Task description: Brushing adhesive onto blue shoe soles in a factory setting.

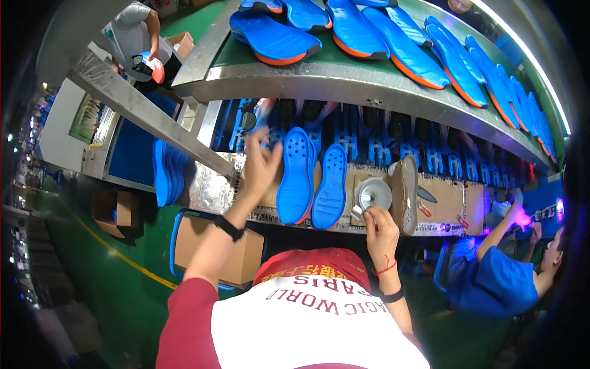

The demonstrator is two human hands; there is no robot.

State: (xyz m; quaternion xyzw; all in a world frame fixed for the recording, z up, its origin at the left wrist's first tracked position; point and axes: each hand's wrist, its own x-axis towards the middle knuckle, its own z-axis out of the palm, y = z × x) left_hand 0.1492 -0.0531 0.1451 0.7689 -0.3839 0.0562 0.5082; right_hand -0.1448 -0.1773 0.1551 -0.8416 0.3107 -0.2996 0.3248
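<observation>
Two blue shoe soles stand side by side on the cardboard-covered bench in front of me, the left sole (295, 184) and the right sole (330, 187), both with round holes near the far end. My left hand (261, 165) is raised just left of the left sole, thumb and fingers apart, holding nothing visible. To the right of the soles is a white round bowl (373, 194). At its near rim my right hand (382, 232) has its fingertips pinched together; what they hold, if anything, is too small to make out. A worn brownish shoe-shaped piece (404, 194) stands beside the bowl.
Above the bench, a metal-edged conveyor (362, 92) carries several blue soles with orange edges. Blue racks (436, 157) line the back. A dark blade (426, 195) lies at right. A co-worker in blue (498, 277) sits right; cardboard boxes (215, 252) stand below left.
</observation>
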